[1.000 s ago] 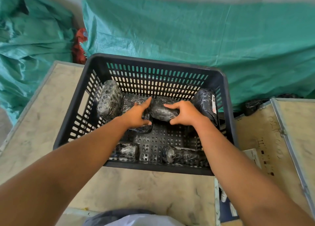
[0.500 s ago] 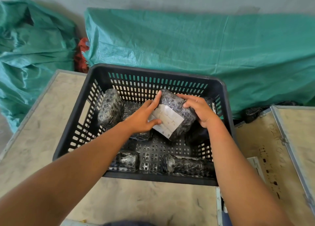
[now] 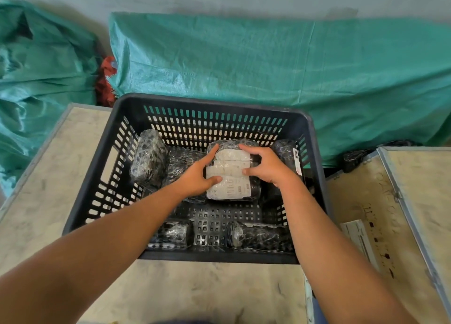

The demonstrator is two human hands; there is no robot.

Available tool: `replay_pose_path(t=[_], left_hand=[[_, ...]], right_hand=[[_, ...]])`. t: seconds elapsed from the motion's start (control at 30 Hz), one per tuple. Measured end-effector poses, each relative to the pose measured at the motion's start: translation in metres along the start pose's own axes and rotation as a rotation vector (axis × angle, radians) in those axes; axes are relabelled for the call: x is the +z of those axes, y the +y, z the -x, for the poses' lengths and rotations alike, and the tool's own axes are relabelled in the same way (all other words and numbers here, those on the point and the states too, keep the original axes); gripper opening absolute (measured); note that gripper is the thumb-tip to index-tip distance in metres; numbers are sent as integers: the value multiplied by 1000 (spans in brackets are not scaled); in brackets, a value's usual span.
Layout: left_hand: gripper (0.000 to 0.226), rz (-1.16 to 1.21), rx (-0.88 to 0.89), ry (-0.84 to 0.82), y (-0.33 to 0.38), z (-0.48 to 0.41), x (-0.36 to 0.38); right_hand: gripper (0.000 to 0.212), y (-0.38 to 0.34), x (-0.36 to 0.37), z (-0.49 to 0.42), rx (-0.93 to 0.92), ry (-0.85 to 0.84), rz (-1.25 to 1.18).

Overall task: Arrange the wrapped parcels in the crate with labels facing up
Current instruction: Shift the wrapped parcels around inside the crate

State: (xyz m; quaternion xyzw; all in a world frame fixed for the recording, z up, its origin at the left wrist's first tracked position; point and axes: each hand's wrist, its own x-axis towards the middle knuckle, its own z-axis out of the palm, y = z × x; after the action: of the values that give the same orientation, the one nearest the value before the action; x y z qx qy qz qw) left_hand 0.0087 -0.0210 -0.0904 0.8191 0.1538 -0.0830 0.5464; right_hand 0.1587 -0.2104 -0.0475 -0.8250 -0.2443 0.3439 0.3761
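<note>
Green tarpaulin [image 3: 268,62] behind, crate [image 3: 97,177] on the desk [image 3: 73,152]: our left hand [image 3: 195,179] and right hand [image 3: 266,170] clasp a parcel [image 3: 230,174], fingers curled round its sides, leaving its label [image 3: 229,189] showing upward.

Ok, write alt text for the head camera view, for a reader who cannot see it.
Two bare hands, left hand and right hand, grip a black plastic-wrapped parcel, white label up, inside a black slotted plastic crate. Other wrapped parcels lie around it in the crate, which sits on a pale worktop before green tarpaulin.
</note>
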Motion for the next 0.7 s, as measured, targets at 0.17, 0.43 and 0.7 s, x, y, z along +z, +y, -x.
replay_pose_path(t=[0.17,0.43,0.7], left_hand=[[110,-102,-33,-32,-3,-3,5],[113,-590,-89,-76,-6,-11,18],[100,-961,-125,-225,-23,-10,27]], right_hand=[[92,1,6,-6,20,36,104],[95,4,14,-14,96,68,229],[110,16,59,-17,357,-142,641]])
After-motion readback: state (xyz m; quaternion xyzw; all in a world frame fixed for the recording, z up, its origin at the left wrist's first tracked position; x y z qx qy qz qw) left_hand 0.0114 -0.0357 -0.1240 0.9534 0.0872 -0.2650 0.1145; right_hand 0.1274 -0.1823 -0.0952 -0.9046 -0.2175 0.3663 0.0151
